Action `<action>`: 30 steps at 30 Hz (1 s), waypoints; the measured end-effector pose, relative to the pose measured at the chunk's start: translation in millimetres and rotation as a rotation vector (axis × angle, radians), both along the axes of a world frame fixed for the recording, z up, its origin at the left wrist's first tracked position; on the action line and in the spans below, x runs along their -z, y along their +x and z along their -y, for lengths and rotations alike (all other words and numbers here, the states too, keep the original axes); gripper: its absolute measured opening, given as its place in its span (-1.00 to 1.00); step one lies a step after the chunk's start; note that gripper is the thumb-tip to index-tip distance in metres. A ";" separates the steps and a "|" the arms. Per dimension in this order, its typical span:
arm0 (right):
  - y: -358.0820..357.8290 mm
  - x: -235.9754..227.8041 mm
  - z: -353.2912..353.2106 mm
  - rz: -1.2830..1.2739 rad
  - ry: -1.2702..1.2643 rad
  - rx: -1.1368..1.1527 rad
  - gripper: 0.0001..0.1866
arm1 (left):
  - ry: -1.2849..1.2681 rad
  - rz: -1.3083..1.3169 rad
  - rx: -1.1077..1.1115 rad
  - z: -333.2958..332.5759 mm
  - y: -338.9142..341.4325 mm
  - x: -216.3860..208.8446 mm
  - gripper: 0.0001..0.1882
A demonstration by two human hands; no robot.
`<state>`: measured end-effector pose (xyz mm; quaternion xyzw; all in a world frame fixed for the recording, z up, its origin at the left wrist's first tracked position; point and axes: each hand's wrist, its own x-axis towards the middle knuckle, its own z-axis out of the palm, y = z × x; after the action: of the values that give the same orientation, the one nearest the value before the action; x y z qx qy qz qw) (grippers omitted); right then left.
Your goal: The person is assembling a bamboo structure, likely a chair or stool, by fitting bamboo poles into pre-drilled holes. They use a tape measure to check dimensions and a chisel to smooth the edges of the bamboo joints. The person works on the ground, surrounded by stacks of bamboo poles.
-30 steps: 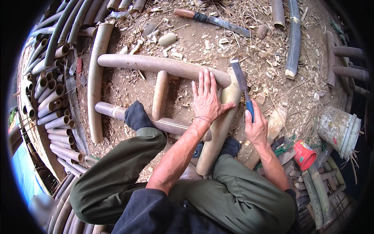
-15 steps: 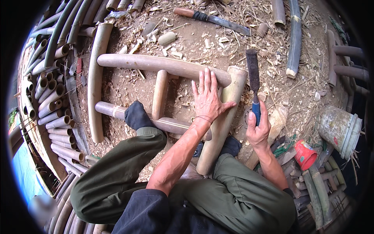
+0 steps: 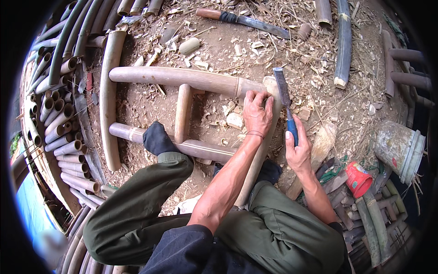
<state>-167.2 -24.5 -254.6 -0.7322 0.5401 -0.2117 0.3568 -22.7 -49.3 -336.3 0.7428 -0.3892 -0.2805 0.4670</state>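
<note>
A frame of pale bamboo poles [image 3: 182, 78] lies on the dirt in front of me, with a short cross rung [image 3: 183, 112] between two long poles. My left hand [image 3: 257, 113] grips the upright bamboo post [image 3: 260, 155] near the joint where it meets the top pole. My right hand [image 3: 297, 153] holds a blue-handled chisel [image 3: 285, 102], its steel blade pointing up beside the post's end. A dark-socked foot [image 3: 157, 138] rests on the lower pole.
Stacked bamboo tubes [image 3: 59, 128] line the left side. A long knife [image 3: 246, 19] lies at the top among shavings. A dirty white bucket [image 3: 399, 148], a red cup [image 3: 358, 179] and a brush [image 3: 321, 144] sit at the right, with more bamboo pieces [image 3: 342, 43].
My left hand has closed from a flat spread palm into a grip on the post near the joint. The chisel has come closer to the post's end.
</note>
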 end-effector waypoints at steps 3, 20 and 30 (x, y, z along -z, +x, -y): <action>7.4 -5.5 6.0 -0.026 0.013 -0.047 -0.52 | -0.053 0.051 0.012 0.6 2.7 3.0 -0.89; 5.9 0.9 11.6 -0.156 -0.091 -0.124 -0.51 | -0.156 0.031 -0.051 0.3 -1.7 17.0 -0.88; 9.4 1.1 5.5 -0.032 -0.161 -0.044 -0.53 | -0.119 0.013 -0.031 -15.5 -2.9 15.4 -0.79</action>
<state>-157.8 -30.1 -255.7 -0.7736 0.5108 -0.2348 0.2924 -25.5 -33.8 -351.7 0.7216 -0.3964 -0.2449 0.5120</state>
